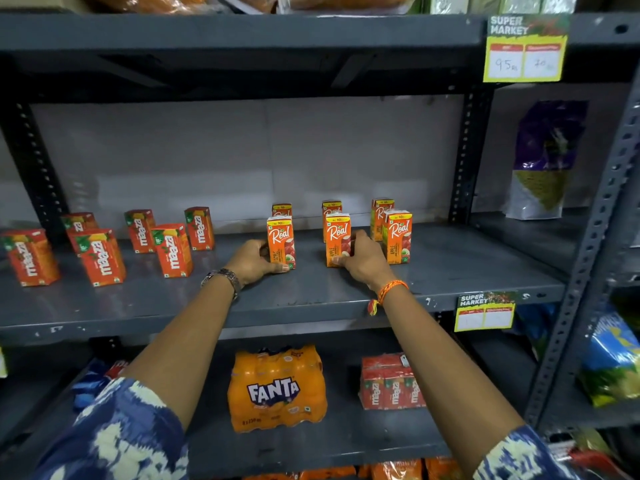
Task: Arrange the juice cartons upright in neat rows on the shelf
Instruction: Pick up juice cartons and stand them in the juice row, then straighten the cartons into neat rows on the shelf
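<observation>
Several orange Real apple cartons stand upright on the grey middle shelf (450, 268), in a front and a back row. My left hand (254, 259) grips the front-left Real carton (281, 237) from its left side. My right hand (362, 256) holds the front-middle Real carton (336, 237) from its right side. A third front carton (398, 235) stands free just right of my right hand. Back-row Real cartons (331, 206) are partly hidden behind the front ones. Several red Maaza cartons (172, 249) stand upright and loosely spaced on the shelf's left half.
The shelf above (242, 32) hangs low overhead, with a yellow price tag (525, 51). Below sit a Fanta multipack (277, 388) and a wrapped Maaza pack (391, 382). A purple bag (545, 161) stands in the right bay behind a perforated upright (462, 157).
</observation>
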{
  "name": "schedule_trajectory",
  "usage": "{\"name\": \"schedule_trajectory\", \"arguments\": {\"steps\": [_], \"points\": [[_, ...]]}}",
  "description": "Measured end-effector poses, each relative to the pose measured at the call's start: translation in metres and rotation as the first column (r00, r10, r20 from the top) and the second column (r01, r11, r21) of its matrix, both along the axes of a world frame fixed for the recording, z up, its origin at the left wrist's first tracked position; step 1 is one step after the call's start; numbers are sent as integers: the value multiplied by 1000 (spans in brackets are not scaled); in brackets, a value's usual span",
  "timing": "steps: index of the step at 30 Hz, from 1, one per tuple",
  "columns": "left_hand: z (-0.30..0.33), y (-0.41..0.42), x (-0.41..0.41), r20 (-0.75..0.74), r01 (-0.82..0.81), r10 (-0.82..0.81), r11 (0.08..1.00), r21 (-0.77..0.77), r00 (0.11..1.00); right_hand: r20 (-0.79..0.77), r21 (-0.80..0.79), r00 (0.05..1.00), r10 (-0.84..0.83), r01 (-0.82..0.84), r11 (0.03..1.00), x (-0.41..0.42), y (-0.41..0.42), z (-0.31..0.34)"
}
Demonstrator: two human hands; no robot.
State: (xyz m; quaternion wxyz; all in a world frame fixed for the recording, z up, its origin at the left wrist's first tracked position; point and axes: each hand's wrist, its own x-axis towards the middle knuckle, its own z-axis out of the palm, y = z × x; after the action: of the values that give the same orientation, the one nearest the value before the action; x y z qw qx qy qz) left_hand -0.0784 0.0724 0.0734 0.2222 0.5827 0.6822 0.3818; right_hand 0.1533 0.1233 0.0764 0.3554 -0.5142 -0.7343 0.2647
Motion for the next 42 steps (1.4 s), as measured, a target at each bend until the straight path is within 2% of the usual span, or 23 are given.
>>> {"name": "schedule_trajectory", "arguments": {"steps": [3, 6, 8, 11, 13, 14, 16, 19, 26, 30, 32, 34, 36, 39, 41, 42], "points": [[2, -25, 3, 10, -1, 2, 1000, -29, 1000, -113, 214, 993, -41, 64, 975, 13, -17, -6], [-18, -61, 10, -214, -72, 95, 991, 110, 972, -373, 368, 914, -158, 302, 880, 34, -28, -17], [-37, -82, 20, -404, -87, 191, 961, 261, 894, -423, 376, 855, -299, 466, 801, 47, -27, -17], [-55, -97, 39, -580, -94, 345, 903, 419, 738, -247, 316, 874, -419, 481, 818, 59, -15, -11], [-60, -100, 47, -619, -94, 392, 884, 457, 680, -128, 242, 907, -401, 421, 874, 60, -7, -7], [-61, -100, 48, -633, -88, 397, 883, 462, 665, -120, 186, 920, -374, 391, 901, 60, -4, -5], [-62, -102, 48, -654, -85, 396, 887, 453, 644, -119, 78, 933, -339, 349, 934, 58, 2, -3], [-64, -102, 48, -687, -88, 381, 903, 421, 619, -88, 13, 934, -347, 350, 937, 55, 6, -1], [-63, -104, 48, -713, -107, 383, 910, 401, 587, -46, 46, 928, -370, 372, 927, 53, 12, -7], [-61, -107, 46, -742, -85, 330, 933, 349, 584, -34, 61, 921, -388, 390, 919, 52, 10, -8], [-59, -112, 40, -709, -29, 281, 938, 345, 647, -3, 139, 908, -418, 414, 899, 53, 4, -6], [-58, -126, 24, -614, -10, 260, 925, 380, 745, 17, 294, 881, -472, 447, 845, 51, -6, -6], [-57, -145, -4, -485, -67, 318, 882, 466, 815, -111, 392, 867, -485, 487, 781, 41, -22, -5], [-47, -172, -61, -274, -265, 521, 738, 621, 809, -357, 487, 861, -362, 502, 715, 8, -56, -1], [-35, -182, -105, -167, -395, 616, 666, 633, 770, -397, 548, 890, -224, 426, 720, -32, -78, 2], [-29, -183, -123, -140, -429, 619, 673, 603, 773, -397, 555, 908, -133, 353, 754, -55, -87, 4]]}}
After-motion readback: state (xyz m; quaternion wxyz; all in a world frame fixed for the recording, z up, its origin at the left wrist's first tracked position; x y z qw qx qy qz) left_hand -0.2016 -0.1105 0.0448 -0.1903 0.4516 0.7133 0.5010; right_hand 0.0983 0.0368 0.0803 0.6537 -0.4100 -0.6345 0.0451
